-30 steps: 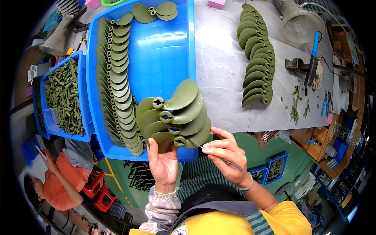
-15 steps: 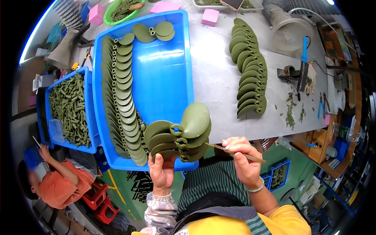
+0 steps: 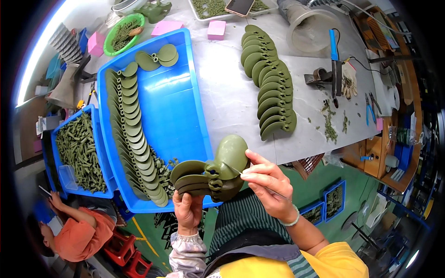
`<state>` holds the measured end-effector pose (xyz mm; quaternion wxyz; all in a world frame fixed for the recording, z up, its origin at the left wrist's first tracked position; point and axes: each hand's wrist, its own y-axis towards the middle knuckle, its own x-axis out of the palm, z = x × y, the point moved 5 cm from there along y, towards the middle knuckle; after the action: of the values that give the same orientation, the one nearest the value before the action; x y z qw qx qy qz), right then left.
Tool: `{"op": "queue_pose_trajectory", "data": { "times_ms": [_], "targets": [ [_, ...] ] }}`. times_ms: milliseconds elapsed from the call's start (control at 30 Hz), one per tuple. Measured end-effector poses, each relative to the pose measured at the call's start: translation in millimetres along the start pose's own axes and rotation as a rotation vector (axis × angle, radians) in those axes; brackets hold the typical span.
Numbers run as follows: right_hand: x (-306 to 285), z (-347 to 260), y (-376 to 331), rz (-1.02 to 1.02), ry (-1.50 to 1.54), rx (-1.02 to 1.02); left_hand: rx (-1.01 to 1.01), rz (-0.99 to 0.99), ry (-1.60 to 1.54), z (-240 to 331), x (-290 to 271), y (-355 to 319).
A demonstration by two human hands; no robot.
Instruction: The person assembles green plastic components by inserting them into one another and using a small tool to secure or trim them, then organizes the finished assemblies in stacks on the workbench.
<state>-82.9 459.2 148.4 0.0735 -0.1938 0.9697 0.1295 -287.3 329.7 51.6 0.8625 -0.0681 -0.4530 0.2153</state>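
Note:
My left hand [image 3: 187, 211] grips a small stack of olive-green two-bladed propellers [image 3: 192, 173] from below, held over the near edge of a large blue tray [image 3: 202, 116]. A slim knife-like tool [image 3: 234, 170] is in my right hand [image 3: 271, 185]. Its thin tip meets the top propeller beside the hub, and my right fingertips touch that propeller's right blade. Inside the tray, overlapping propellers [image 3: 139, 134] form a long row at the left, with a few more at the far end. Another overlapping row of propellers [image 3: 273, 92] lies on the grey table.
Left of the tray stands a blue bin [image 3: 110, 183] of short green pieces. Pink blocks [image 3: 216, 30], a green basket [image 3: 109, 46] and a phone [image 3: 239, 5] lie at the back. A blue-handled tool [image 3: 333, 46] and pliers [image 3: 369, 111] are right. A person in orange [image 3: 83, 236] sits at lower left.
My right hand has moved left and up to the top propeller, bringing the tool's tip against it. The view has shifted, so the table things appear further left.

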Motion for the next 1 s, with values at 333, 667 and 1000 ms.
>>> {"op": "queue_pose_trajectory", "data": {
  "times_ms": [333, 667, 1000],
  "targets": [
    [-19, -1, -16, 0.017, 0.057, -0.026, -0.059, -0.026, 0.01, -12, 13, 1],
    [-72, 27, -52, 0.392, 0.232, 0.246, -0.321, -0.032, 0.17, -57, 41, 5],
    [-99, 48, -98, 0.185, -0.628, 0.158, -0.623, 0.239, 0.095, -189, 62, 18]
  ]
}}
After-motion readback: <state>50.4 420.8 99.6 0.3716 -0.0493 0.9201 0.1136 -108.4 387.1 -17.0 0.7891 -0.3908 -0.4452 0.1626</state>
